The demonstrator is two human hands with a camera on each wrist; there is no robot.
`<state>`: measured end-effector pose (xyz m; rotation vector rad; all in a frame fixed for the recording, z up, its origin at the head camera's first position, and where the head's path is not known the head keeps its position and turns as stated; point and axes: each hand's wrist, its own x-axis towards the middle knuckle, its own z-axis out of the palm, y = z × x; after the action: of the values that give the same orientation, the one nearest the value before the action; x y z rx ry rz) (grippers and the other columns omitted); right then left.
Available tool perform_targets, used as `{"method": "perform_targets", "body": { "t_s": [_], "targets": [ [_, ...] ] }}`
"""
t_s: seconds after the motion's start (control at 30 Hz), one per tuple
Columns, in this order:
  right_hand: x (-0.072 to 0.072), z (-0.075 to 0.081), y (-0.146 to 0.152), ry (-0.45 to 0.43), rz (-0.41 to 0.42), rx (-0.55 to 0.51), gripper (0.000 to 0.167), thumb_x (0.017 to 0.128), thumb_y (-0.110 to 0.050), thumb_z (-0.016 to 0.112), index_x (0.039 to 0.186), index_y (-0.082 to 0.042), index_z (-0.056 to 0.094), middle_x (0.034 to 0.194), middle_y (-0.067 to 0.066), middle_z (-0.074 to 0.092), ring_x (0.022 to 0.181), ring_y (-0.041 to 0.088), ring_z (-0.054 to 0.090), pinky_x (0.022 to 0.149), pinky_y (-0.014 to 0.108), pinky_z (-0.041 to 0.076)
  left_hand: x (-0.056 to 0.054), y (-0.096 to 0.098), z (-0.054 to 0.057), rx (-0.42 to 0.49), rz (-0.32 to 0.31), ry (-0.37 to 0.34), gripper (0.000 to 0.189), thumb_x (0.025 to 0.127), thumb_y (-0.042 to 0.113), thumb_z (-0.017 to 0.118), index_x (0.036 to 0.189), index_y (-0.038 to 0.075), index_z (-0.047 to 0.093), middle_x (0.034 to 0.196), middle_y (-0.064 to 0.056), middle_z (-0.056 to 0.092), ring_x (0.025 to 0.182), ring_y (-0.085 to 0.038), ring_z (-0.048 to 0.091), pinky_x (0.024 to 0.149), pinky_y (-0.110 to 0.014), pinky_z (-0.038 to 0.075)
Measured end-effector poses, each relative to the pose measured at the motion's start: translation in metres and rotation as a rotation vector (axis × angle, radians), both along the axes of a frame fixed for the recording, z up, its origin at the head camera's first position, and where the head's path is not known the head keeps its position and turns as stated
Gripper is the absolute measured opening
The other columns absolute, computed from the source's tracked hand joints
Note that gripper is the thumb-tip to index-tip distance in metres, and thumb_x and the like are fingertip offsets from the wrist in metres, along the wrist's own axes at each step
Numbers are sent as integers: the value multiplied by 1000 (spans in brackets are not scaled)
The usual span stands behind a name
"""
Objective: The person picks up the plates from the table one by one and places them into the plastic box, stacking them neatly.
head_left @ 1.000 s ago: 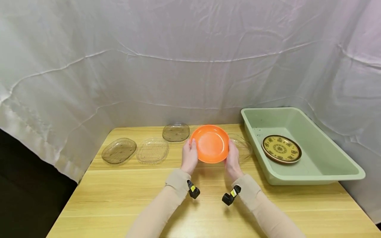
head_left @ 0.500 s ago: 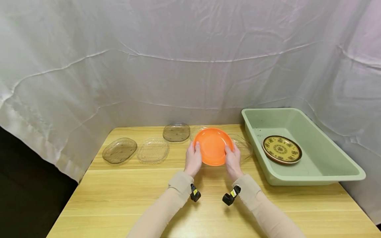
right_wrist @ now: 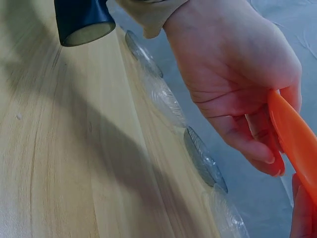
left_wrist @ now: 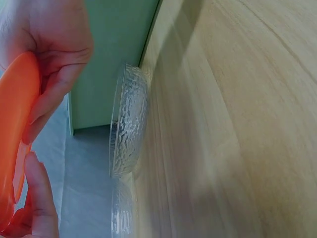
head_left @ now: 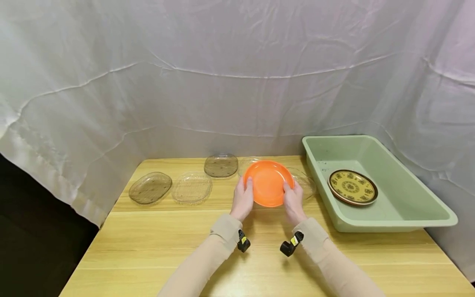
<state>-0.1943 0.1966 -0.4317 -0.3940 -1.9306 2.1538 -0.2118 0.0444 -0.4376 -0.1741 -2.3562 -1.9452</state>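
An orange plate is held above the table, its inside facing me. My left hand grips its left edge, thumb on top and fingers below. On the opposite edge, my right hand pinches the rim the same way. From the left wrist, the plate appears edge-on, with the right hand across from it. The right wrist view shows the left hand with fingers curled under the plate. Behind the plate, two clear glass dishes are partly hidden: one glass dish at right, another at back.
A green basin stands at right, with brown-rimmed yellow patterned plates inside, seemingly stacked. Left of the hands lie a smoky glass dish, a clear glass dish and another smoky dish. A grey curtain hangs behind the wooden table.
The orange plate has shifted slightly right and toward me, uncovering part of the back clear dish. Both thumbs have come onto its upper face. The dishes and basin stay put.
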Motion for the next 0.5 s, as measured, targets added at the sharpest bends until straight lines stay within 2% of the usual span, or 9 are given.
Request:
{"method": "perform_targets", "body": {
  "t_s": [0.07,0.17,0.23,0.3,0.37,0.4,0.5],
  "targets": [
    [1,1,2,-15,-1,2,45,108,-10,35,151,3,38,141,29,51,80,-2,62,71,11,57,0,-1,1,-10,-18,-5,53,110,35,34,153,4,38,154,-19,47,147,-33,40,125,-49,31],
    [2,5,3,-30,-4,-11,45,108,-10,35,151,4,38,140,30,52,78,-3,63,71,11,57,1,-2,3,-30,-32,1,55,111,37,32,152,3,39,153,-20,48,147,-34,41,124,-50,32],
    [2,8,4,-33,-8,-32,45,108,-11,36,150,6,39,137,29,53,77,-4,64,70,12,58,1,-3,4,-47,-32,18,52,111,38,31,145,3,47,142,-21,56,138,-34,50,119,-50,39],
    [2,12,6,-35,-12,-52,45,108,-12,36,148,6,40,135,28,54,74,-5,65,70,13,58,1,-4,5,-65,-25,49,48,111,38,30,136,5,53,126,-20,63,121,-31,59,109,-47,47],
    [2,16,8,-40,-11,-65,45,108,-12,36,149,6,39,135,25,53,74,-6,65,71,13,58,1,-5,6,-48,-35,63,44,111,38,30,129,7,56,112,-16,64,106,-25,62,97,-44,53],
    [2,18,9,-45,-11,-71,45,108,-13,36,149,6,38,135,24,53,74,-7,65,71,13,58,1,-5,6,-35,-42,69,43,111,37,29,127,8,57,109,-16,64,100,-24,62,93,-44,56],
    [3,23,13,-66,-2,-103,46,108,-13,34,151,5,35,130,18,55,73,-6,66,71,14,59,0,-5,6,17,-68,66,42,112,36,28,129,9,57,109,-15,64,98,-23,66,88,-44,62]
  ]
}}
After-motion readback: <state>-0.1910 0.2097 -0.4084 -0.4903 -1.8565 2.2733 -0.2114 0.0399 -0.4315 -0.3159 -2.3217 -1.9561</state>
